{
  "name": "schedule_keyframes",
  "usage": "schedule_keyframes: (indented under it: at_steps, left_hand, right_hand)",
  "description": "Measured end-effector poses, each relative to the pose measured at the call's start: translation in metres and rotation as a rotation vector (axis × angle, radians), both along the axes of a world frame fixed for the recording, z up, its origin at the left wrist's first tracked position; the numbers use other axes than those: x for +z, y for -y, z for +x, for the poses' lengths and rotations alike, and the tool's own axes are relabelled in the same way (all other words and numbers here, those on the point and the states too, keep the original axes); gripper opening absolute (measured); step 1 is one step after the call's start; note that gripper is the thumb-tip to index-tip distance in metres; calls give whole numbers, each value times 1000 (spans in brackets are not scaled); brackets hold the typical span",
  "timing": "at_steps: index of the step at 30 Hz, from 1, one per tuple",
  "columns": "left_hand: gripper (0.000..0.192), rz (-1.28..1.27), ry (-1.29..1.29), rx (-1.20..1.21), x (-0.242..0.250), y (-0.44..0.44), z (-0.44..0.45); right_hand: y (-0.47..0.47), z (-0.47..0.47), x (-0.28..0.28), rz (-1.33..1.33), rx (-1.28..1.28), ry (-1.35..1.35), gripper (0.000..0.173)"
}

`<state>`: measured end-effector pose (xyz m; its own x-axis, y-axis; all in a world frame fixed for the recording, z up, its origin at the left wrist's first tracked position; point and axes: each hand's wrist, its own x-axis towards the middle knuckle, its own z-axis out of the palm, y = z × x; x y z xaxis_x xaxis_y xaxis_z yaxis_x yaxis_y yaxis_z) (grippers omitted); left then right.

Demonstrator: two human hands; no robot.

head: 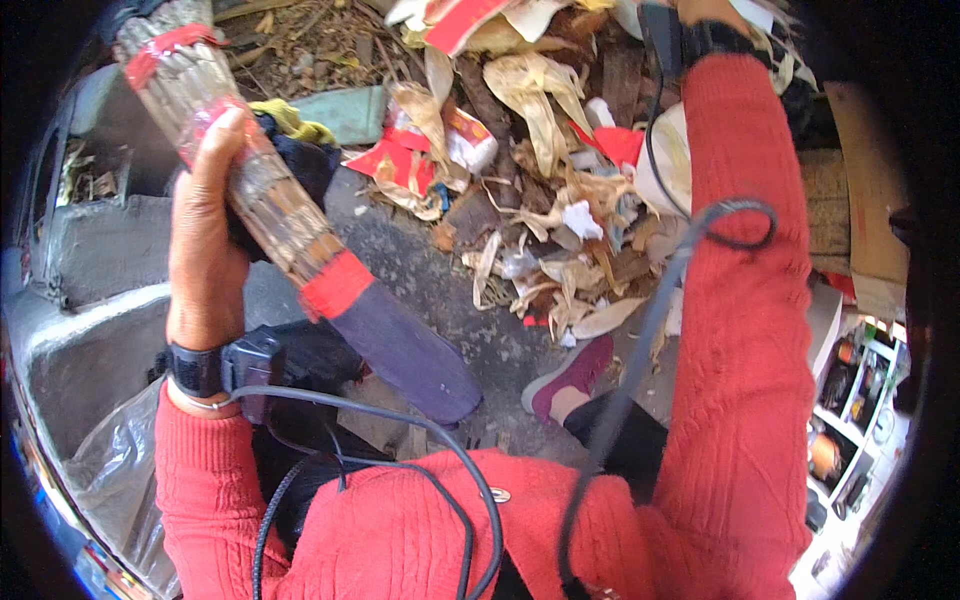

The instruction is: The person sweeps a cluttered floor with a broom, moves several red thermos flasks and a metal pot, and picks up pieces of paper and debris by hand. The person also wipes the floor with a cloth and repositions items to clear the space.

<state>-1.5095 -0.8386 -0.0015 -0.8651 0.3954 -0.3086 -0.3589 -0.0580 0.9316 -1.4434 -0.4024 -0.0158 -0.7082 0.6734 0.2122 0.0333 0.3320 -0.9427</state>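
Note:
My left hand (214, 202) grips a bound bundle of thin stalks, a broom handle by its look (281, 202), wrapped with red tape. Its lower end sits in a purple-blue sleeve (405, 349) slanting toward my feet; its upper end runs past the top left edge. My right arm stretches forward, and only part of my right hand (712, 13) shows at the top edge, so its fingers and whatever they touch are hidden. Left of that arm lies a heap of dry husks (536, 97), red and white paper scraps (405, 161) and bark pieces.
A grey masonry structure (109, 247) stands at the left, with clear plastic sheeting (120, 457) below it. Cardboard (866, 202) stands at the right beside a white shelf (840, 424) with objects. My shoe (574, 375) rests on the dark floor. Cables loop across my front and right arm.

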Motion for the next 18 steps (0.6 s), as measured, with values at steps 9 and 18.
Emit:
schedule_keyframes:
  at_steps: [9, 18]
  left_hand:
    - [31, -22, -8, -6, 8, -1, 1]
    - [25, -55, -36, -117, 10, -12, 19]
  right_hand:
    - [120, 202, -120, 95, -286, 425, 52]
    - [177, 190, -185, 798, -59, 882, 113]
